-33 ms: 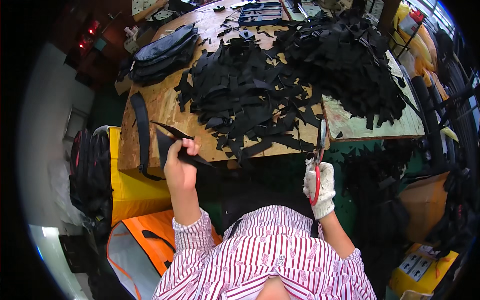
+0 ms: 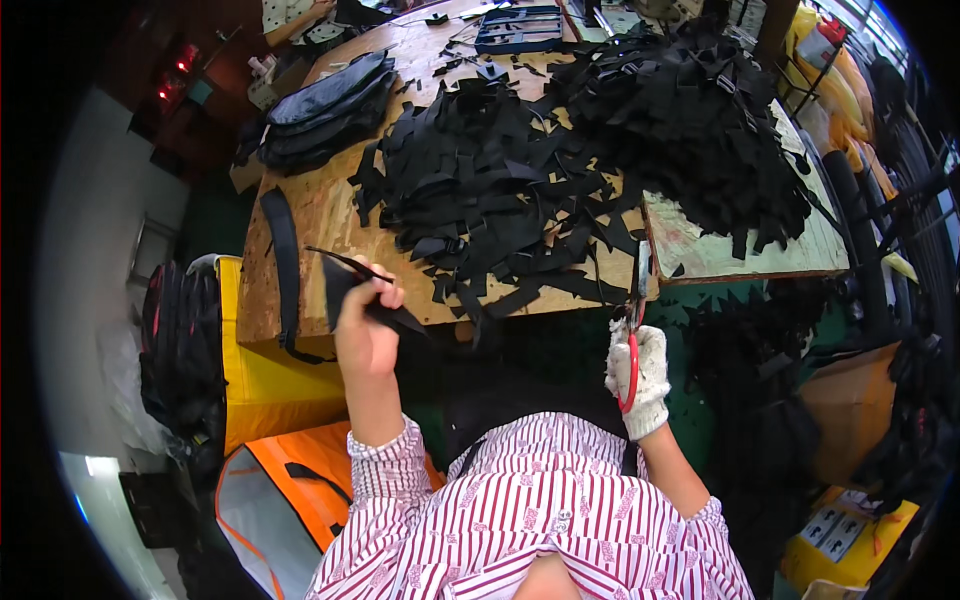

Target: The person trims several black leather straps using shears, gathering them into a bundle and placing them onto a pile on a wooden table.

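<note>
My bare left hand point(image 2: 366, 335) is closed, fingers pinching a black pointed fabric piece point(image 2: 340, 288) over the table's near edge. A thin black strip at the fingers sticks out to the left; whether it is part of that piece I cannot tell. In a white knit glove, my right hand point(image 2: 650, 375) grips red-handled scissors point(image 2: 633, 365), blades pointing away from me beside the table's front edge. Beyond both hands spreads a heap of cut black webbing pieces point(image 2: 460, 185). A padded black strap point(image 2: 284, 255) lies left of my left hand, its end hanging off the edge.
A bigger black heap point(image 2: 690, 130) covers the pale table on the right. Stacked black bags point(image 2: 330, 105) and a blue tray point(image 2: 520, 30) sit farther back. Yellow point(image 2: 270, 380) and orange bags point(image 2: 300, 470) stand at lower left, a cardboard box point(image 2: 850, 410) at lower right.
My left hand has shifted slightly right, and the black fabric piece has turned a little with it. The right hand and the scissors look almost still.
</note>
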{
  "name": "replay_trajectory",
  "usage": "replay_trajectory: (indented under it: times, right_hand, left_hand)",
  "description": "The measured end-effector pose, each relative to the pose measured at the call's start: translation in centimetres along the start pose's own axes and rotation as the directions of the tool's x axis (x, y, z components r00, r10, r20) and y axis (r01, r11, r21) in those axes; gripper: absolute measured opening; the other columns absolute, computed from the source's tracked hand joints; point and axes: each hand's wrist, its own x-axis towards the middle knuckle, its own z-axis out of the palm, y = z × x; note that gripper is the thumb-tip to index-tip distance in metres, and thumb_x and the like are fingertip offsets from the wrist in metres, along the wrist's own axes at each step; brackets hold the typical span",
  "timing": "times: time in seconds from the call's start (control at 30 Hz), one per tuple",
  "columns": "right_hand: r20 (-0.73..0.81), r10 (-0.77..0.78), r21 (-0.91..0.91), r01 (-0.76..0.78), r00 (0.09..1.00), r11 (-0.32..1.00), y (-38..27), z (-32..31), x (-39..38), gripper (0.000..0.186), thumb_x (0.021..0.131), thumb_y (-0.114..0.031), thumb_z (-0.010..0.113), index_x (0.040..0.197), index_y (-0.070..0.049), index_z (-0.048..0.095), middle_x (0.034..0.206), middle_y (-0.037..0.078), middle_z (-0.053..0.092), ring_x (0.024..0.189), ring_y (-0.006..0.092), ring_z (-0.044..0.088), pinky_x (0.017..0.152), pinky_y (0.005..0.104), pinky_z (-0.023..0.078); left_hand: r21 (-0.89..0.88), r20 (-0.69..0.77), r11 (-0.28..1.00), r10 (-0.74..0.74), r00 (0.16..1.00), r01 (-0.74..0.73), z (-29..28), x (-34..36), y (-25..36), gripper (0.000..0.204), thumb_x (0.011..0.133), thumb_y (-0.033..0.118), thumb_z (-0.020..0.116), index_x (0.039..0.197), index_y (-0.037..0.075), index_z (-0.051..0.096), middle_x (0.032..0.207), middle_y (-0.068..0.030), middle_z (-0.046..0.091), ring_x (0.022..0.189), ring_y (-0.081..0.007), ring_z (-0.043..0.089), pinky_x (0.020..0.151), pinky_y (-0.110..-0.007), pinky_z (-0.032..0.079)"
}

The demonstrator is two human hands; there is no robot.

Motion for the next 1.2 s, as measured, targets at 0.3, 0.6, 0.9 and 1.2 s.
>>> replay_trajectory:
  times: [0.3, 0.6, 0.9, 1.2]
  right_hand:
    - [0.039, 0.053, 0.054, -0.055, 0.998, 0.997, 0.6, -0.9, 0.7, 0.03, 0.083, -0.012, 0.063, 0.099, -0.01, 0.038, 0.08, 0.002, 0.05, 0.054, 0.0053, 0.046, 0.044, 0.0189, 0.04]
    - [0.022, 0.022, 0.064, -0.023, 1.0, 0.998, 0.8, -1.7, 0.3, 0.031, 0.083, -0.013, 0.064, 0.099, -0.009, 0.038, 0.082, 0.002, 0.05, 0.055, 0.0056, 0.046, 0.045, 0.0193, 0.041]
    - [0.012, 0.047, -0.008, -0.047, 0.999, 0.999, 1.1, -1.5, 0.5, 0.031, 0.081, -0.012, 0.064, 0.099, -0.008, 0.039, 0.076, 0.002, 0.051, 0.05, 0.0065, 0.046, 0.042, 0.0201, 0.041]
    - [0.172, 0.102, 0.041, -0.111, 0.98, 0.993, -2.1, 2.3, 1.8, 0.034, 0.077, -0.005, 0.067, 0.098, -0.007, 0.042, 0.073, 0.002, 0.052, 0.048, 0.006, 0.045, 0.04, 0.0203, 0.039]
  left_hand:
    - [0.694, 0.418, 0.673, -0.088, 0.904, -0.256, 5.2, 5.7, -10.5, 0.014, 0.091, 0.01, 0.057, 0.095, -0.003, 0.061, 0.078, 0.0004, 0.059, 0.071, -0.0052, 0.053, 0.068, -0.02, 0.043]
    - [0.871, 0.492, -0.034, 0.053, 0.869, -0.491, 6.9, 11.4, -19.0, 0.028, 0.069, 0.001, 0.068, 0.096, -0.001, 0.065, 0.09, -0.0217, 0.063, 0.088, -0.0353, 0.062, 0.075, -0.034, 0.048]
    - [0.466, -0.021, 0.836, -0.318, 0.948, 0.29, 5.0, 12.5, -6.6, 0.013, 0.083, 0.011, 0.059, 0.094, 0.005, 0.059, 0.082, -0.0088, 0.068, 0.041, -0.0038, 0.031, 0.045, -0.022, 0.033]
    - [0.533, 0.15, 0.84, -0.208, 0.967, 0.098, 3.5, 3.3, -6.1, 0.021, 0.085, 0.01, 0.059, 0.105, 0.005, 0.055, 0.092, -0.009, 0.066, 0.059, -0.0032, 0.045, 0.056, -0.019, 0.038]
